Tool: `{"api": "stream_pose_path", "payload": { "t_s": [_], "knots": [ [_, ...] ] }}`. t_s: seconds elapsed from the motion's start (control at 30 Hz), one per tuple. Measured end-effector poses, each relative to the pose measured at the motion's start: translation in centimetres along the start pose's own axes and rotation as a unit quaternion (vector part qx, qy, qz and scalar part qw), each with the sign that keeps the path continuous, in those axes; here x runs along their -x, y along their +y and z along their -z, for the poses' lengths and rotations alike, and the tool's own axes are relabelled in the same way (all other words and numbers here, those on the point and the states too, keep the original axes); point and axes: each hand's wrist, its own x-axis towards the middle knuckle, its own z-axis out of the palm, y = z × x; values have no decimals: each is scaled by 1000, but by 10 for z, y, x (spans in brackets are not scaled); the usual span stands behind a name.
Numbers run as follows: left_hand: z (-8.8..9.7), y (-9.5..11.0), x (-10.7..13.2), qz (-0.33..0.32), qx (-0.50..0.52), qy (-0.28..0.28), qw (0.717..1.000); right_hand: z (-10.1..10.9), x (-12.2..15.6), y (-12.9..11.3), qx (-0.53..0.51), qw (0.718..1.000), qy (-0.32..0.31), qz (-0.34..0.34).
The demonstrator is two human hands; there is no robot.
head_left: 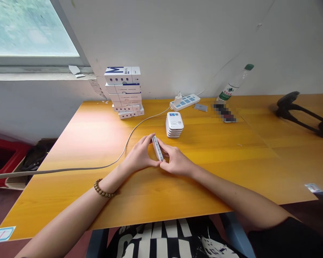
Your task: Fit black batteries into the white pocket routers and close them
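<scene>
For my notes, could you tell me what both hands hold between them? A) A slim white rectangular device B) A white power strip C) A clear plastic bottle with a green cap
A: the left hand and right hand pinch the slim white rectangular device.

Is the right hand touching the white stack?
No, the right hand and left hand hold a slim white device, apart from the white stack.

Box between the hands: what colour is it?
White box with dark marks; best in head view.
</scene>
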Motion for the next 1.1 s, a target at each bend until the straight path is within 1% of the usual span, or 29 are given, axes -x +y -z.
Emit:
{"api": "stream_pose_path", "payload": {
  "t_s": [0.1, 0.2, 0.27, 0.33, 0.4, 0.5, 0.57, 0.73, 0.87, 0.97, 1.0, 1.03, 1.1],
  "knots": [
    [-2, 0, 0, -6, 3, 8, 1000, -3, 0, -1, 5, 1000, 27, -16],
    [-4, -2, 0, 0, 45, 4, 999, 0, -2, 4, 10, 998, 56, -28],
    [-4, -3, -1, -2, 107, -19, 994, 4, -5, 9, 11, 997, 64, -42],
    [-2, -5, -1, -5, 164, -54, 985, 9, -8, 14, 26, 996, 73, -48],
    [2, -9, -1, 6, 184, -84, 979, 14, -11, 17, 58, 993, 89, -42],
    [10, -16, -1, 36, 164, -110, 980, 19, -13, 22, 128, 984, 116, -43],
    [16, -19, -1, 44, 141, -121, 982, 21, -14, 25, 180, 975, 114, -61],
    [23, -14, -3, 24, 61, -131, 989, 32, -12, 25, 263, 955, 62, -125],
    [21, -11, -5, -9, -1, -143, 990, 52, -4, 20, 338, 924, 29, -175],
    [18, -12, -4, -29, -22, -157, 987, 64, 5, 13, 385, 901, 2, -199],
    [17, -12, -4, -36, -25, -160, 986, 66, 7, 10, 392, 900, 1, -192],
    [17, -12, -3, -44, -25, -163, 985, 66, 7, 7, 390, 905, 3, -170],
    [16, -10, -2, -61, -22, -164, 984, 60, 4, 1, 361, 929, 3, -84]
  ]
}}
